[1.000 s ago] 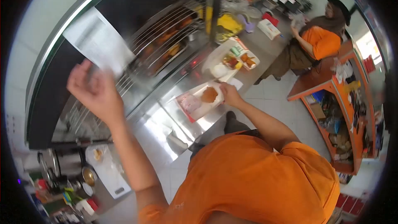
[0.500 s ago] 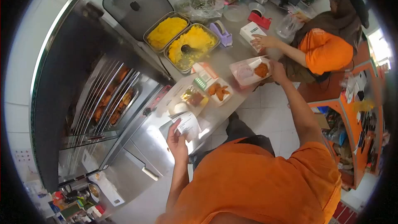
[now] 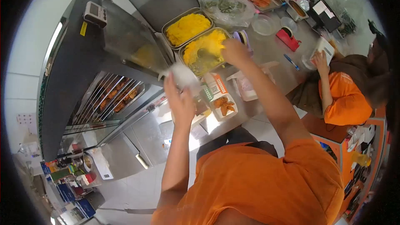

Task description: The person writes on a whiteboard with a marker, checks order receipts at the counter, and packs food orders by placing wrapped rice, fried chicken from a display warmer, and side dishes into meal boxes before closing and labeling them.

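Right, my left fingers (image 3: 170, 84) are pinched on some white paper (image 3: 184, 75), a blurred flap sticking out past the tips. Across from them, my right fingers (image 3: 229, 51) hang at the edge of the yellow tray (image 3: 213, 69), purple tape dispenser (image 3: 245, 38) just beside; too smeared, so I can't make out whether they grip anything. A dark scoop (image 3: 202, 53) sits in that tray, between both sets of fingers.

Step in hand, as I judge it: paper in the left, the right stretched out over the bench (image 3: 266, 52). The next move seems to call for a steady left pinch and a sure right-side touch, clear of the food.

Body side of my right fingers, pale box (image 3: 246, 91), partly behind the forearm; beside it, a small white box (image 3: 234, 110) with fried pieces (image 3: 223, 105). Left of my left fingers, the dark cabinet (image 3: 66, 87). Beyond my right fingers, red tape dispenser (image 3: 288, 41), blue pen (image 3: 291, 61), and farther, a co-worker's hand (image 3: 321, 64) on a white carton (image 3: 327, 49)!
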A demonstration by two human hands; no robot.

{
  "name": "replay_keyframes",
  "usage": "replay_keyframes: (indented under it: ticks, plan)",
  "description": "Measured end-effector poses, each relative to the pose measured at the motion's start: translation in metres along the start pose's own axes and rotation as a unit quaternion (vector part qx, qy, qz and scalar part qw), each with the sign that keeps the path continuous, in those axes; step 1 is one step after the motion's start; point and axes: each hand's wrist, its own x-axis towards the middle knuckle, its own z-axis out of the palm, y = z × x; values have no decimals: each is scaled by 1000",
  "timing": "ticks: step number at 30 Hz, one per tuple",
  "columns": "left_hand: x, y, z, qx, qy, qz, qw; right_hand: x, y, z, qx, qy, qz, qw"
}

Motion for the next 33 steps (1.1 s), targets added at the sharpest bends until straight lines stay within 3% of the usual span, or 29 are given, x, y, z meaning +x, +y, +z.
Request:
replay_keyframes:
  ticks: [1,2,3,5,7,9,10,11,13,15,16,18,21,24,26,27,30,33]
  plan:
    - [29,-4,19,113,35,74,990,27,-17,26,-70,-94,10,993]
    - [53,-16,37,214,27,90,972,45,-21,66,-70,-128,25,989]
    - [75,-27,51,178,-7,49,983,61,-20,101,-73,-158,40,984]
    - [99,-55,77,110,-68,-27,991,48,-24,127,-149,-93,-5,984]
    - [111,-110,115,81,-99,-78,989,53,-22,154,-114,-74,-10,991]
    - [110,-179,166,92,-88,-118,985,70,-21,177,32,-103,9,994]
    - [113,-192,176,-61,-55,-236,968,69,-30,173,90,-68,-31,993]
    - [114,-204,180,-210,-22,-345,914,61,-45,165,149,-34,-72,986]
    - [119,-169,154,-390,7,-427,816,46,-67,144,109,-59,-134,983]
    - [123,-107,119,-494,65,-492,714,43,-87,126,-92,-175,-180,964]
    - [126,-87,110,-522,98,-517,671,46,-88,130,-101,-198,-191,956]
    - [133,-111,122,-536,94,-494,679,53,-81,143,-126,-247,-217,936]
    - [131,-119,126,-524,91,-465,708,89,-53,169,-28,-354,-304,884]
    - [130,-123,124,-557,51,-450,696,110,-40,172,-81,-467,-409,780]
    - [130,-169,141,-657,-31,-416,628,103,-22,151,59,-550,-255,793]
    - [133,-168,139,-639,-20,-421,643,100,-12,142,127,-583,-174,783]
    - [142,-142,129,-593,3,-430,681,108,6,128,239,-623,-72,741]
    - [144,-107,121,-550,4,-430,716,116,23,112,218,-602,-82,764]
